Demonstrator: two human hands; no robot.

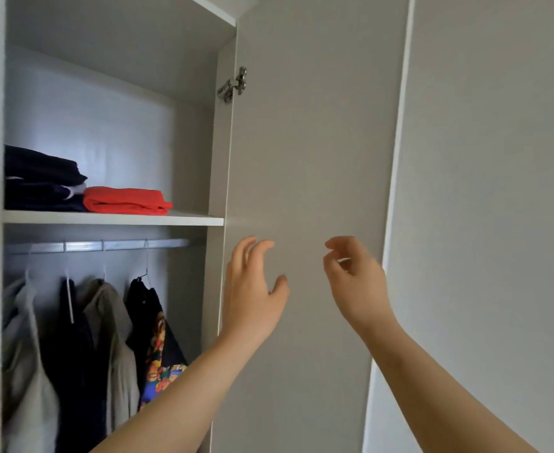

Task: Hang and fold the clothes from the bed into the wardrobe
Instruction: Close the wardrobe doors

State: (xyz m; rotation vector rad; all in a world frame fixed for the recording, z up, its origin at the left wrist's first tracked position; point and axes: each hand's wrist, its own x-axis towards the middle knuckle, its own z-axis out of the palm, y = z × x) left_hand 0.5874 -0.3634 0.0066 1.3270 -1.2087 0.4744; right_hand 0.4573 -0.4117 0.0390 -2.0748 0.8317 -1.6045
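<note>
1. The wardrobe (105,109) is seen open, its door (308,142) swung out to the right.
2. Clothes (82,338) are hung from the rail (99,246) under the shelf (112,220).
3. The left hand (252,299) is raised before the door's hinged edge, fingers loosely bent and slightly spread, nothing held.
4. The right hand (357,282) is raised near the door's outer edge, fingers loosely curled, nothing pinched.
5. A dark pile (40,181) and a red fold (125,201), touching, are laid on the shelf

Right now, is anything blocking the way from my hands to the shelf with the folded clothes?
Nothing visible does. The wardrobe door is swung open, and both the left hand and the right hand hover empty in front of it. The shelf has bare space to the right of the red folded garment.
</note>
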